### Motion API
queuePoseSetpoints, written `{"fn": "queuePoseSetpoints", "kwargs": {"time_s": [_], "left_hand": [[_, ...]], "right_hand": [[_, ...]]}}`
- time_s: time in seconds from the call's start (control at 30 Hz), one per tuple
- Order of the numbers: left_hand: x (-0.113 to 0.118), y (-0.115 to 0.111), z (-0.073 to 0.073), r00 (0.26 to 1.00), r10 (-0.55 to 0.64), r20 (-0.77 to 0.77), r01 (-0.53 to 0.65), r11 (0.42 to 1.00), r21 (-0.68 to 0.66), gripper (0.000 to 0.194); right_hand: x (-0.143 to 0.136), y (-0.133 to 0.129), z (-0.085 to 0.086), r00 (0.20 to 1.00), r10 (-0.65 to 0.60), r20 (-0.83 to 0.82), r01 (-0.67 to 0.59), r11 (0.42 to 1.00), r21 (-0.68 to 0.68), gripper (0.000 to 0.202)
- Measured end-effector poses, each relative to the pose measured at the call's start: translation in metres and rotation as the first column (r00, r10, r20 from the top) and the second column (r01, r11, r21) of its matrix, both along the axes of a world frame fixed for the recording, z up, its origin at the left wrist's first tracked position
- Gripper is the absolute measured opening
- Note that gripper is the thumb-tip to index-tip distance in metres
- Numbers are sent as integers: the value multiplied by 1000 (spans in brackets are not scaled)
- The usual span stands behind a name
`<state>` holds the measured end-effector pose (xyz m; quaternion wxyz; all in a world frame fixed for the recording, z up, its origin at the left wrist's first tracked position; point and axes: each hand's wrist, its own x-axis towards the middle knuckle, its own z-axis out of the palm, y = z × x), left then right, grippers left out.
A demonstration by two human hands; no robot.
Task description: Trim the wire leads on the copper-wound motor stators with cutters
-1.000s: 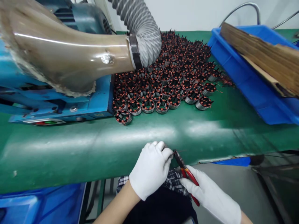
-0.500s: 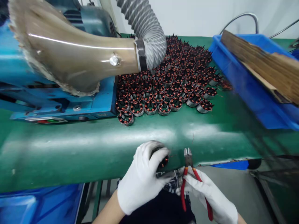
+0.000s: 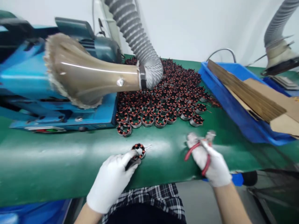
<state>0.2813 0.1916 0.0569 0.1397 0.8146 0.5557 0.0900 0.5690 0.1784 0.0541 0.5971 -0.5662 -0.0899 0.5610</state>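
Note:
My left hand [image 3: 113, 179], in a white glove, pinches a small wire-wound motor stator [image 3: 143, 151] between thumb and fingers, just over the green bench top. The stator is a ring with copper coils around its inside, and a thin wire end sticks out to its right. Over the bench on the right, my gloved right hand [image 3: 213, 163] is closed on red-handled cutting pliers [image 3: 206, 165]. Their jaws are blurred by motion and point away from the stator. Fingers partly cover the handles.
Many similar stators [image 3: 173, 90] stand packed on the green bench [image 3: 70, 161]. A blue machine [image 3: 100, 109] with a translucent hood and grey hose [image 3: 133, 28] stands at left. At right, a blue bin [image 3: 243, 124] holds cardboard [image 3: 252, 93]. Another hose [image 3: 277, 25] hangs beyond it.
My left hand has moved left with the stator, now lower and tipped so its ring shows. My right hand has moved up and right with the pliers. The camera view has shifted.

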Motion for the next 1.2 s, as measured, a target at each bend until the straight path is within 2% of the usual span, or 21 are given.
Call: {"fn": "queuePoseSetpoints", "kwargs": {"time_s": [0.03, 0.07, 0.1, 0.13, 0.17, 0.23, 0.3, 0.33, 0.37, 0.4, 0.47, 0.53, 0.63, 0.73, 0.8, 0.87, 0.97, 1.03, 1.07, 1.1, 1.2], "left_hand": [[0, 0, -1, 1000, 0, 21, 0, 1000, -8, 21], [0, 0, -2, 999, -5, 41, 5, 1000, -5, 22], [1, -1, -3, 998, -8, 61, 7, 1000, 7, 22], [2, -2, -4, 997, -6, 77, 5, 1000, 20, 23], [3, -3, -5, 996, 2, 89, -5, 1000, 29, 24], [5, -5, -6, 994, 29, 102, -32, 999, 20, 25], [6, -7, -7, 993, 50, 107, -48, 999, -19, 26], [6, -7, -7, 993, 54, 109, -51, 998, -38, 26], [6, -8, -7, 992, 54, 112, -49, 997, -51, 26], [6, -9, -7, 992, 52, 114, -46, 997, -56, 26], [6, -11, -8, 992, 56, 117, -53, 998, -32, 27], [6, -13, -8, 990, 65, 128, -69, 997, 23, 28], [6, -16, -9, 988, 45, 145, -65, 988, 139, 29], [7, -22, -12, 989, -83, 123, 48, 964, 260, 28], [8, -27, -15, 979, -171, 113, 131, 947, 294, 30], [10, -33, -19, 973, -201, 113, 160, 941, 299, 28], [13, -38, -20, 982, -170, 81, 148, 963, 227, 19], [16, -35, -17, 990, -126, 62, 116, 984, 138, 19], [18, -31, -15, 993, -100, 61, 95, 992, 88, 23], [20, -25, -13, 995, -76, 66, 73, 996, 47, 29], [27, -1, -8, 995, -53, 83, 53, 999, 10, 53]], "right_hand": [[16, 2, 5, 979, -63, 195, 68, 998, -17, 30], [31, 4, 10, 910, -81, 407, 107, 993, -41, 33], [43, 4, 15, 763, -48, 644, 133, 987, -85, 37], [52, 4, 20, 594, 99, 798, 106, 974, -200, 39], [58, 4, 23, 508, 166, 845, 114, 960, -257, 39], [59, 5, 24, 228, 385, 894, 75, 909, -411, 36], [54, 9, 16, -116, 482, 869, -17, 873, -487, 39], [50, 12, 10, -290, 461, 839, -65, 865, -498, 43], [48, 14, 3, -421, 404, 812, -102, 869, -485, 47], [47, 17, -4, -521, 346, 780, -117, 877, -467, 50], [47, 20, -15, -635, 278, 721, -104, 894, -436, 54], [50, 22, -18, -653, 249, 715, -111, 903, -416, 55], [50, 22, -14, -611, 210, 763, -144, 919, -367, 60], [48, 23, -10, -572, 186, 799, -149, 934, -324, 59], [48, 22, -11, -559, 148, 816, -188, 936, -299, 55], [46, 18, -15, -548, 77, 833, -261, 930, -258, 50], [30, 8, -22, -489, -10, 872, -439, 867, -236, 39], [7, 2, -26, -432, -8, 902, -590, 759, -276, 36], [-6, 1, -28, -426, 2, 905, -644, 702, -305, 40], [-20, 3, -29, -437, 0, 899, -667, 670, -325, 48], [-53, 19, -34, -494, -21, 869, -645, 680, -350, 78]]}}
